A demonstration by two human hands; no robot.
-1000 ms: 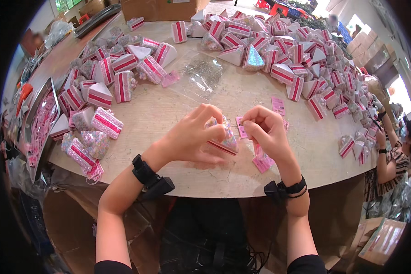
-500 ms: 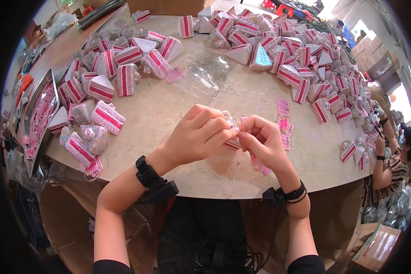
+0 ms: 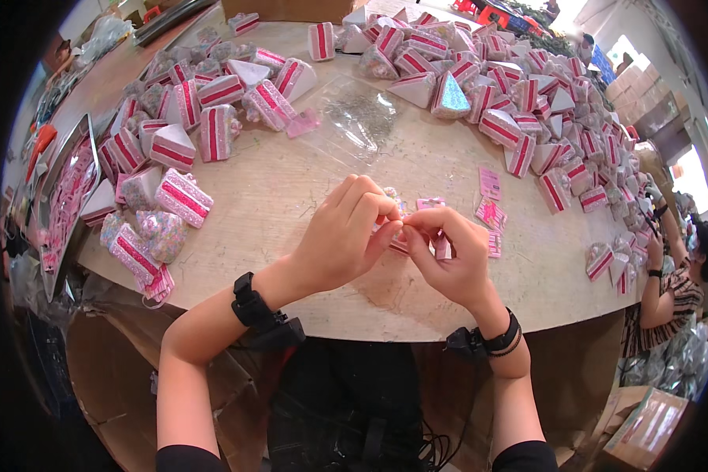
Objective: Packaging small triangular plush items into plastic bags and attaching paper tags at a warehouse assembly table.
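Over the middle of the table, my left hand (image 3: 330, 240) and my right hand (image 3: 458, 252) meet at their fingertips, both closed in a pinch. Whatever the fingertips grip is too small to make out. Behind them, mostly covered by my fingers, lies a glittery cake-slice ornament (image 3: 399, 245) in white and pink. A pink card tag (image 3: 443, 248) shows beneath my right hand, partly hidden by its fingers. Another bit of pink card (image 3: 431, 203) shows just beyond that hand. More pink card tags (image 3: 491, 212) lie to the right of it.
Cake-slice ornaments are heaped at the left (image 3: 177, 145) and far right (image 3: 519, 102). A clear plastic bag (image 3: 354, 118) lies between the heaps. A tray (image 3: 86, 149) of pink tags stands at the left edge. At the right, a person in a striped top (image 3: 669, 295) sits by the table.
The pink tag that hung below my right hand is now up beneath its fingers. My right hand has shifted slightly left and turned; both hands still meet at the fingertips.
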